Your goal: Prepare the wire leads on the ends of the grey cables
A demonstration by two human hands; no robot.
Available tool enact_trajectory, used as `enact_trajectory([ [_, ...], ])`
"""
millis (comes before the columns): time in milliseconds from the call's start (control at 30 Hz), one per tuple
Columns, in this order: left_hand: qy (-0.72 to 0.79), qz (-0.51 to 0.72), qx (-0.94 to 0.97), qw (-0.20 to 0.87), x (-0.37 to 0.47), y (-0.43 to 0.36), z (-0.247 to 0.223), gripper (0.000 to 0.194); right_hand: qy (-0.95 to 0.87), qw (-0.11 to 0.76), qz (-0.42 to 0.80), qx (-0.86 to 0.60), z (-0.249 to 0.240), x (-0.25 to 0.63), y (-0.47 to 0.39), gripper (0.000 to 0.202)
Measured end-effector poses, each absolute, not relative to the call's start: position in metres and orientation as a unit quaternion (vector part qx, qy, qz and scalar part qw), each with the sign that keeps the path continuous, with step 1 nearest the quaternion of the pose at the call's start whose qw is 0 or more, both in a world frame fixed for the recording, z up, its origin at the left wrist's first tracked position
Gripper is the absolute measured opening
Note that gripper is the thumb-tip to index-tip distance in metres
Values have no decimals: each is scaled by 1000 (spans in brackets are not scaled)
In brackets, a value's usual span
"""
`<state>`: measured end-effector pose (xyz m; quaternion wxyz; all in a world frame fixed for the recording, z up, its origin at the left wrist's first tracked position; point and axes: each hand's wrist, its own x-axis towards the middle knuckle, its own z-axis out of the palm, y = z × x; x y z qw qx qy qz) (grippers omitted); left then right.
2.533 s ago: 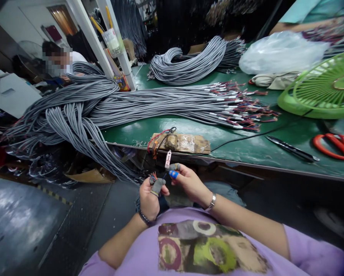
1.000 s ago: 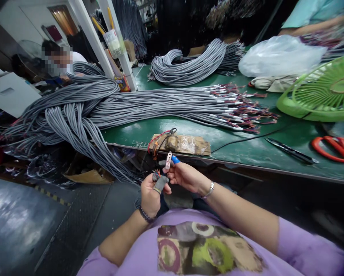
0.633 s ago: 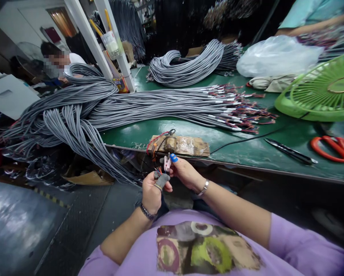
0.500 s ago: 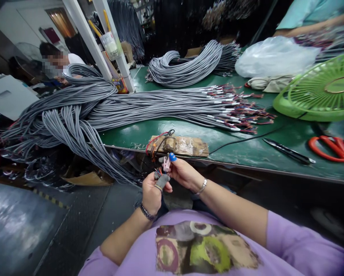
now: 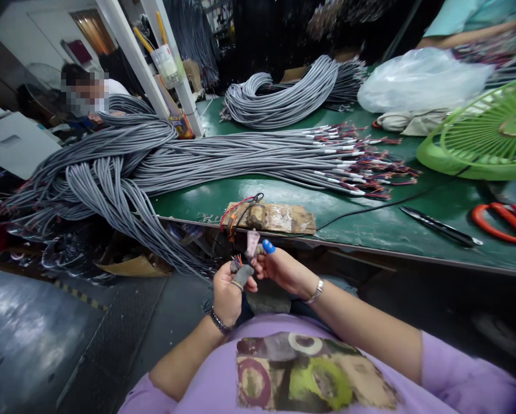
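My left hand (image 5: 227, 294), its thumb in a grey finger cover, pinches a small bundle of thin coloured wires (image 5: 238, 260), whose tips fan out above the fingers. Close by on the right is my right hand (image 5: 284, 270), closed, with a blue cover on one digit. Beside its fingertips stands a pale pink clip-like piece (image 5: 252, 242); whether the fingers touch it I cannot tell. What lies inside the right fingers is hidden. Just beyond, a worn wooden block (image 5: 284, 218) with red and black leads (image 5: 241, 210) sits at the bench edge.
Grey cables (image 5: 223, 155) with stripped ends lie across the green bench (image 5: 189, 201), draping off its left side. A coiled cable bundle (image 5: 284, 98) rests behind. Rightward are a black-handled tool (image 5: 441, 226), red-handled scissors (image 5: 505, 221), a green fan (image 5: 486, 138) and a plastic bag (image 5: 422, 80). Two other people are nearby.
My right hand has shifted slightly right and down, its blue-covered digit moving away from the pink piece. My left hand stays nearly in place with the wires. The view has shifted a little.
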<state>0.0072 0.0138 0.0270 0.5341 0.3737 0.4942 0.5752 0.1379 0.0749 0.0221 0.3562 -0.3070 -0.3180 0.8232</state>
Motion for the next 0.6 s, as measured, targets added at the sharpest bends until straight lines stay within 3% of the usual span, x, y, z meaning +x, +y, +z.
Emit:
enact_trajectory([
  [200, 505, 556, 402, 524, 5, 5, 18, 24, -476, 363, 723, -345, 25, 143, 60, 39],
  [400, 509, 590, 382, 497, 7, 2, 14, 22, -402, 352, 776, -335, 20, 139, 59, 38],
  [600, 483, 609, 315, 544, 6, 1, 14, 24, -360, 361, 795, -329, 25, 139, 57, 37],
])
